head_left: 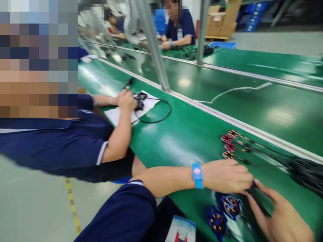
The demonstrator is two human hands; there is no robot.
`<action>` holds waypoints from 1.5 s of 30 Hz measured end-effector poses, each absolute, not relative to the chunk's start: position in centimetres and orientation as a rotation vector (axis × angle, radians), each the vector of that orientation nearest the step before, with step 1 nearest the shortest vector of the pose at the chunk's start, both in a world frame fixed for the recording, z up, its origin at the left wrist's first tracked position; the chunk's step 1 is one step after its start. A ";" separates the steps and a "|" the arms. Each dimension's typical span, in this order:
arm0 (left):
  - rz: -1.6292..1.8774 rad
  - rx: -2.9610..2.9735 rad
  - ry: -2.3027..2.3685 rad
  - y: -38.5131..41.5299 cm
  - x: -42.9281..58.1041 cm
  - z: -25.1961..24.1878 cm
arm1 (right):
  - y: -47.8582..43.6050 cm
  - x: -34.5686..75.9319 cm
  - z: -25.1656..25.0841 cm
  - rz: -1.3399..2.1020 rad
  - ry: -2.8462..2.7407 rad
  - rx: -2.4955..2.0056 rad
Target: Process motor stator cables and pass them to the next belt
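My left hand (228, 176), with a blue band at the wrist, reaches across the green bench with its fingers closed. Its fingertips meet those of my right hand (282, 211) around a small dark blue piece mostly hidden by the fingers. My right thumb and forefinger are pinched at that piece. Just below my left hand lie two round dark blue parts, one blue-rimmed part (232, 205) and another blue part (217, 222), each with a ring of orange and black segments. Beyond the hand rest several small round coil parts (229, 146) with red or orange faces and thin wires.
A bundle of black cables (306, 174) lies at the right. On my left a co-worker's hand (127, 100) holds a black device (140, 101) over white paper (113, 116). A metal rail (227, 117) and an upright post (157, 57) divide the benches.
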State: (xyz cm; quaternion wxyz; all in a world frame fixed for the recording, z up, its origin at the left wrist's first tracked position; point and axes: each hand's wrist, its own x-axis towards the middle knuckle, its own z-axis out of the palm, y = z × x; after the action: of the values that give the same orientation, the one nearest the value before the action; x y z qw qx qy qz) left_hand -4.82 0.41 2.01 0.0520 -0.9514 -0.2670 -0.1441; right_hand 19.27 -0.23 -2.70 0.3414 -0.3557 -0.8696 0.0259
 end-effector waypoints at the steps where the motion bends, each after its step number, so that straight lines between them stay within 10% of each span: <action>1: -0.464 -2.895 -0.805 0.2 -4.7 2.0 | -0.8 18.8 -1.8 -0.035 -2.277 -0.995; 28: -1.205 -2.950 -0.965 1.2 -5.0 -0.2 | -1.7 17.5 0.5 0.073 -2.321 -1.041; 45: -1.352 -3.121 -1.470 1.2 -4.4 -0.9 | -1.6 17.3 1.3 0.887 -2.045 -1.471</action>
State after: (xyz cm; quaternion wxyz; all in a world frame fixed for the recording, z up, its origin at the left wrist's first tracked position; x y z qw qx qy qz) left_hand -4.38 1.24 -0.87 -0.2781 -0.8090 -0.3811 -0.3506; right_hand 17.34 -1.62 1.28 0.2332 -0.5357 -0.7445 0.3231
